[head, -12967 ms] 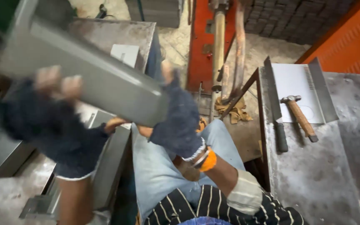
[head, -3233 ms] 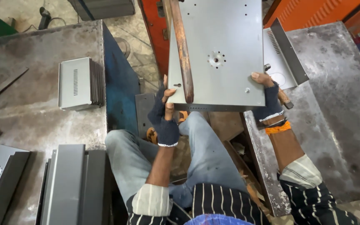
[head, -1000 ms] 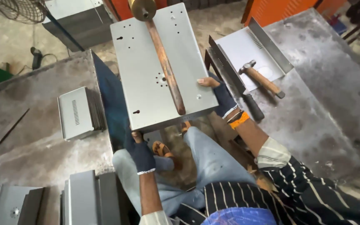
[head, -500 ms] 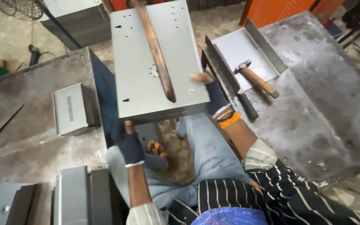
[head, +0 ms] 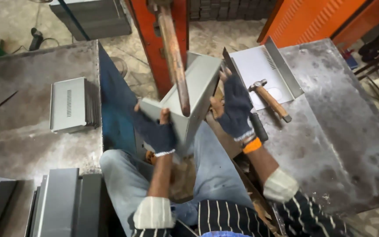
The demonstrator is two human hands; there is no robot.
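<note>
The bent grey metal sheet stands tilted on edge at the centre of the frame, above the person's lap, with its fold turned toward the camera. The left hand, in a dark glove, has its fingers closed around the sheet's lower left corner, thumb lying on the near face. The right hand, gloved the same way, presses against the sheet's right edge with its fingers spread and partly open — whether they actually pinch the edge cannot be told. A rusty brown lever runs down from the top of the frame across the front of the sheet, coming off an orange press frame behind it. To the right lies a steel desk; on its upper left part rests a flat grey panel with a raised edge, and a wooden-handled hammer lies just beside the right hand, its head on that panel. On the left a second steel desk carries a stack of vented grey covers — and at the lower left of the frame lie more folded grey sheets.
</note>
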